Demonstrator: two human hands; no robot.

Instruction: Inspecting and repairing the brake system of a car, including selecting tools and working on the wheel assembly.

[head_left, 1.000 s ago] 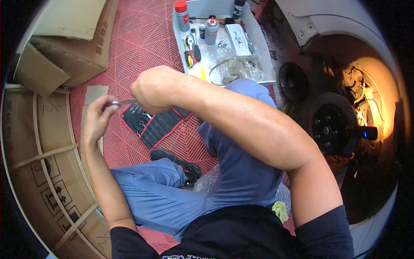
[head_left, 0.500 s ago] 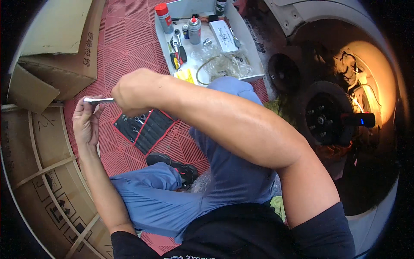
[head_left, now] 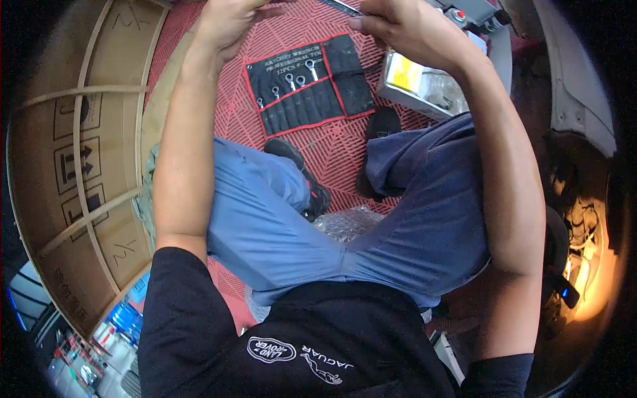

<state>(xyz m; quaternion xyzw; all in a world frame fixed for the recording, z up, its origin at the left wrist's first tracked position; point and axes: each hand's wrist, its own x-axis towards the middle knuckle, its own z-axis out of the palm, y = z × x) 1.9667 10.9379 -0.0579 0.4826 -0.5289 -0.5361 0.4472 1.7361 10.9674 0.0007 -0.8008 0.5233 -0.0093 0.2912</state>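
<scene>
At the top edge, my right hand point(head_left: 405, 23) pinches a shiny metal wrench point(head_left: 340, 6). The wrench slants up to the left, and its far end runs out of view. Opposite it is my left hand point(head_left: 232, 23), its fingers bent toward the wrench; the upper edge cuts them off, so what they hold cannot be made out. Below the hands, a black tool roll with red trim point(head_left: 302, 109) lies unfolded on the floor. Several ring-headed wrenches point(head_left: 290, 81) stick up from its pockets.
Red ribbed matting point(head_left: 332, 149) covers the floor. A white box point(head_left: 398, 93) holding a yellow item, plastic bags and spray cans stands beyond my right knee. A large cardboard carton with wooden strips point(head_left: 113, 152) rises at the left. A lit wheel arch point(head_left: 587, 245) is at the right.
My view has swung down and to the right, so both hands now sit at the top edge. My right arm no longer crosses my body. The wrench remains in my right hand.
</scene>
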